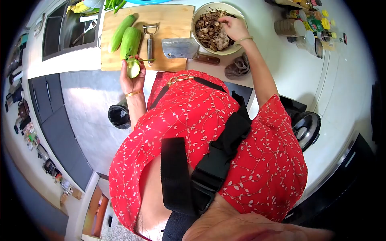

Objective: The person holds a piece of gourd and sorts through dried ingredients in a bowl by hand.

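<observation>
Head view: the left hand (pixel 137 83) is curled around a cut squash (pixel 133 69) at the cutting board's (pixel 171 20) front edge, well left of the right hand (pixel 235 29), whose fingertips are at chopped food (pixel 206 30) in the bowl (pixel 233 9); their grip I cannot tell. Between them, a knife (pixel 180 48) lies crosswise.

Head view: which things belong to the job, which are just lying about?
Likely job:
- left hand, holding cut squash
- right hand, at bowl of chopped pieces
- board, other squash, peeler, cleaver

Likely lying about:
- jars
- dark bundle
- round lid
</observation>
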Action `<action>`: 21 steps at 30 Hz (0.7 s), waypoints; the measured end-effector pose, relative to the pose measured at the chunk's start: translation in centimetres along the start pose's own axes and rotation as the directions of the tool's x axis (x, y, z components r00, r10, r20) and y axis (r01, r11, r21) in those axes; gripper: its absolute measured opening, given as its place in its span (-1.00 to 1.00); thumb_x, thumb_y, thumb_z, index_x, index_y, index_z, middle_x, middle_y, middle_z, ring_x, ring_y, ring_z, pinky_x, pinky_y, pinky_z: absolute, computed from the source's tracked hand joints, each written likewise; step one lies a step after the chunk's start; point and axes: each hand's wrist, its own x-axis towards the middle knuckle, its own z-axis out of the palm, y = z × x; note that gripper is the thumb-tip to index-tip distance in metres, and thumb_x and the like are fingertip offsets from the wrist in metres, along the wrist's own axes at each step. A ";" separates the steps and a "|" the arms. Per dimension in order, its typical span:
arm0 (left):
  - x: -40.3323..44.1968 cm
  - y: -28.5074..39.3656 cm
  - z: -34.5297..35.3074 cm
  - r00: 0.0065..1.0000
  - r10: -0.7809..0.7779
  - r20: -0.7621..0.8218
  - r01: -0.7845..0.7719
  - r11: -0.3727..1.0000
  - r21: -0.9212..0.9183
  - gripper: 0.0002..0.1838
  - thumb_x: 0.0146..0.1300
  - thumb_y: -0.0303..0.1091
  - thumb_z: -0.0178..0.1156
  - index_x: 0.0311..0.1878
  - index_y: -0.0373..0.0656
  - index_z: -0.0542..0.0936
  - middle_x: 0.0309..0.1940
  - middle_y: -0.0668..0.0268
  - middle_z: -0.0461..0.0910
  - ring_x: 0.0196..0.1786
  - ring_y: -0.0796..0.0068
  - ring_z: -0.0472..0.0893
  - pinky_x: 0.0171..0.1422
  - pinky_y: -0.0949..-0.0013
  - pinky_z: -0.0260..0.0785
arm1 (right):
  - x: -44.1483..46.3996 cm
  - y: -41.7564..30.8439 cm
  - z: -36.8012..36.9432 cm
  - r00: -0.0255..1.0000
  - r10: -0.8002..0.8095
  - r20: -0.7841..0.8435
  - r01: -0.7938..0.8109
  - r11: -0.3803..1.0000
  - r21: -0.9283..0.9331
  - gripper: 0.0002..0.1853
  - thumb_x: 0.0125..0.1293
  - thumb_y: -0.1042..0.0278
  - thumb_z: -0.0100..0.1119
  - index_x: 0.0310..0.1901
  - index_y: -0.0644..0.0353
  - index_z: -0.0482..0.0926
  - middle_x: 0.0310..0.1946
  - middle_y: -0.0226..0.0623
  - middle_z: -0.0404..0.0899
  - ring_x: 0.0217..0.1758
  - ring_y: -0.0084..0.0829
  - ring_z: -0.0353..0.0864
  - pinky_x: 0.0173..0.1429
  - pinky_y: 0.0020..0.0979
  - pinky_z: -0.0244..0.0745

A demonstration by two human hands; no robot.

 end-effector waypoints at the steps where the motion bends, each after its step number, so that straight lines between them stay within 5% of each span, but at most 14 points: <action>1: 0.0 0.0 0.0 1.000 0.004 -0.002 -0.004 1.000 0.003 -0.66 0.17 -0.23 0.10 -0.13 -0.32 0.40 -0.18 0.07 0.43 -0.14 0.27 0.45 -0.14 0.37 0.43 | 0.4 -0.6 0.3 0.997 -0.078 0.009 0.078 0.995 -0.056 -0.69 0.12 0.33 -0.06 -0.07 -0.04 0.51 -0.43 -0.21 0.58 -0.40 -0.32 0.55 -0.27 -0.38 0.44; 4: 0.0 0.0 -0.1 1.000 0.002 0.004 -0.002 1.000 -0.004 -0.67 0.17 -0.23 0.11 -0.14 -0.31 0.40 -0.19 0.08 0.44 -0.14 0.27 0.46 -0.15 0.37 0.43 | 2.6 -1.4 2.6 0.992 -0.093 0.088 0.110 0.972 -0.207 -0.58 0.12 0.37 -0.14 0.07 -0.12 0.39 -0.27 -0.11 0.55 -0.22 -0.20 0.54 -0.12 -0.29 0.44; 5: 0.1 0.0 -0.3 1.000 -0.001 0.012 0.002 1.000 -0.018 -0.67 0.17 -0.23 0.10 -0.14 -0.30 0.40 -0.19 0.08 0.44 -0.14 0.27 0.47 -0.15 0.37 0.44 | 3.0 -2.6 2.1 0.979 0.017 0.205 0.034 0.969 -0.243 -0.51 0.11 0.41 -0.17 0.13 -0.18 0.31 -0.16 -0.05 0.49 -0.08 -0.17 0.49 0.01 -0.23 0.39; 12: -0.1 0.2 -0.7 0.999 0.031 -0.022 -0.031 0.999 -0.022 -0.67 0.18 -0.23 0.10 -0.14 -0.31 0.40 -0.20 0.07 0.44 -0.15 0.27 0.47 -0.16 0.38 0.44 | 2.9 -3.2 0.4 0.924 -0.038 0.381 0.166 0.937 -0.309 -0.68 0.09 0.40 -0.13 -0.15 -0.06 0.55 -0.20 -0.25 0.55 -0.16 -0.26 0.52 -0.06 -0.31 0.41; 16: 0.2 0.1 -1.1 0.999 0.024 -0.039 -0.026 0.999 -0.044 -0.67 0.18 -0.23 0.09 -0.15 -0.33 0.40 -0.20 0.07 0.44 -0.15 0.27 0.47 -0.16 0.38 0.44 | 2.0 -0.7 -0.2 0.965 -0.060 0.255 0.099 0.985 -0.144 -0.75 0.02 0.39 -0.07 -0.30 0.03 0.61 -0.30 -0.20 0.57 -0.19 -0.25 0.54 -0.06 -0.34 0.41; 17: 0.2 0.1 -1.0 0.999 0.019 -0.035 -0.021 0.998 -0.054 -0.67 0.18 -0.23 0.09 -0.16 -0.34 0.40 -0.20 0.07 0.44 -0.15 0.27 0.47 -0.16 0.38 0.44 | 1.7 -0.1 -0.4 0.969 -0.193 0.151 0.207 0.975 -0.082 -0.81 0.02 0.32 -0.01 -0.39 0.09 0.61 -0.40 -0.20 0.58 -0.29 -0.24 0.55 -0.14 -0.35 0.42; 21: 0.1 0.0 -0.5 0.999 0.021 -0.026 -0.022 0.999 -0.043 -0.68 0.18 -0.24 0.10 -0.17 -0.33 0.41 -0.21 0.07 0.45 -0.15 0.27 0.47 -0.15 0.39 0.44 | 1.2 0.0 -1.0 0.991 -0.087 0.104 0.097 0.990 -0.099 -0.82 -0.01 0.24 0.08 -0.44 0.11 0.61 -0.50 -0.20 0.57 -0.40 -0.24 0.55 -0.21 -0.34 0.43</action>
